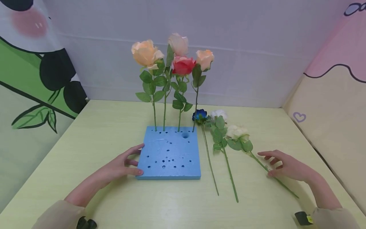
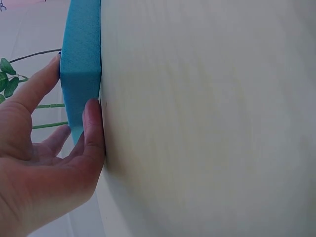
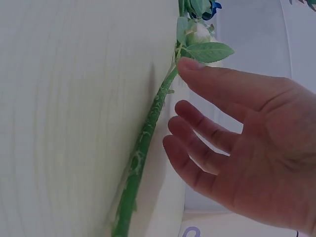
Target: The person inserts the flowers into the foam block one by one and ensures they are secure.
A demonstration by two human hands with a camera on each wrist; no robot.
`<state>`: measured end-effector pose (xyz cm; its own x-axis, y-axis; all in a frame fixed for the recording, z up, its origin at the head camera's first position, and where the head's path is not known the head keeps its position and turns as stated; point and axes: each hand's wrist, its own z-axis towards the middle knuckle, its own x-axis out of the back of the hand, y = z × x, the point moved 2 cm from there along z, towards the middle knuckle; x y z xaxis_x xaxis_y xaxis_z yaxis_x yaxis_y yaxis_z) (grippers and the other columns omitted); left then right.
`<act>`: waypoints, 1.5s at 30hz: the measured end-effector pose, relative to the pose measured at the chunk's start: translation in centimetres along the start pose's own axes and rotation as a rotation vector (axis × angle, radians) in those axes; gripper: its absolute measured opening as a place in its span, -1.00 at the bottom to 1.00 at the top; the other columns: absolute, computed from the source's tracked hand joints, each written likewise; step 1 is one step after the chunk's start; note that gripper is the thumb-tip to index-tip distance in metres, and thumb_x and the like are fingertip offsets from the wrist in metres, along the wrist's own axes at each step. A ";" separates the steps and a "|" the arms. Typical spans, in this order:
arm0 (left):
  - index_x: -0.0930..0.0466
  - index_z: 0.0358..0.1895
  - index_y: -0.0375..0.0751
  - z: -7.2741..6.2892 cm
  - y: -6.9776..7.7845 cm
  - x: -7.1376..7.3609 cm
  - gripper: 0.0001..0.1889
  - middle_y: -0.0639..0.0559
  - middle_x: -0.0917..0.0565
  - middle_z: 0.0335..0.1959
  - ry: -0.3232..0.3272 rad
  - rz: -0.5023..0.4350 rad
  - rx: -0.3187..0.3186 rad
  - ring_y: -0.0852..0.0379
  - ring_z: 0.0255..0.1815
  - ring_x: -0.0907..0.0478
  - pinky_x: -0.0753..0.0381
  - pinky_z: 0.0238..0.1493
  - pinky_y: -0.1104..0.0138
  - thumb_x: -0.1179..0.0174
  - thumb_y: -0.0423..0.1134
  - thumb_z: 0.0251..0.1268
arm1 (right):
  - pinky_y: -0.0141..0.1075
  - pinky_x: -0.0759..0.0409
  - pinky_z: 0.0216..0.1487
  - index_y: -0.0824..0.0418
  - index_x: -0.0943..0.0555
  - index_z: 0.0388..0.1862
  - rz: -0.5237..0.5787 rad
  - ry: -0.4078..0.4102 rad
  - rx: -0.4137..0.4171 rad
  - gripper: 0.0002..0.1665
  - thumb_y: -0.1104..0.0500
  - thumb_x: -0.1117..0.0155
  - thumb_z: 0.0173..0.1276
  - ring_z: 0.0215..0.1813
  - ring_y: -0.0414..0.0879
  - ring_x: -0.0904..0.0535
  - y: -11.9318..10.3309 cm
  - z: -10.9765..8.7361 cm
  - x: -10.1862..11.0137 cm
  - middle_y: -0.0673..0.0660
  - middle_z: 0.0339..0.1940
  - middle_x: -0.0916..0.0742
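The left hand (image 1: pixel 121 164) rests spread against the left edge of the blue block (image 1: pixel 178 148) on the table (image 1: pixel 120 203). The right hand (image 1: pixel 288 166), thumb and loosely bent fingers apart, is at the stem (image 1: pixel 287 187) of the cream rose (image 1: pixel 236 132), right of the block; contact is unclear.

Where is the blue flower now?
In the head view, the blue flower lies right of centre, beside the blue block and just left of the white flower.
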<state>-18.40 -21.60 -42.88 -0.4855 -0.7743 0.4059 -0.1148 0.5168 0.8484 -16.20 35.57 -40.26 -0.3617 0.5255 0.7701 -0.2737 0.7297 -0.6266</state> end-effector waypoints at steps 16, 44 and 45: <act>0.11 0.61 0.16 0.0 0.0 0.1 0.01 -0.20 -0.01 0.60 -0.007 -0.005 0.002 -0.23 0.36 -0.36 -0.49 0.22 -0.10 -0.38 -0.04 0.19 | -0.41 -0.56 -0.25 0.29 -0.46 0.33 -0.033 -0.009 -0.014 -0.28 0.42 -0.31 0.12 -0.23 -0.34 -0.55 -0.4 0.6 -0.8 0.13 -0.15 -0.64; 0.09 0.60 0.17 -0.1 0.0 0.0 0.00 -0.20 -0.05 0.59 0.008 0.005 -0.015 -0.18 0.33 -0.40 -0.52 0.17 -0.05 -0.39 -0.05 0.19 | -0.32 -0.68 -0.24 0.37 -0.40 0.36 0.111 0.195 0.015 -0.39 0.40 -0.24 0.32 -0.26 -0.18 -0.73 -2.4 2.9 2.2 0.19 -0.20 -0.68; 0.09 0.60 0.17 -0.1 0.0 0.0 0.00 -0.20 -0.05 0.59 0.009 0.005 -0.013 -0.17 0.33 -0.40 -0.52 0.17 -0.04 -0.39 -0.05 0.19 | -0.32 -0.68 -0.23 0.35 -0.41 0.36 0.118 0.212 0.012 -0.41 0.38 -0.24 0.33 -0.26 -0.19 -0.73 -2.6 3.0 2.3 0.16 -0.20 -0.68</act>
<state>-18.28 -21.66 -42.87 -0.4781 -0.7748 0.4136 -0.1006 0.5161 0.8506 -19.04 33.58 -37.24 -0.1970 0.6878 0.6987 -0.2520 0.6532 -0.7140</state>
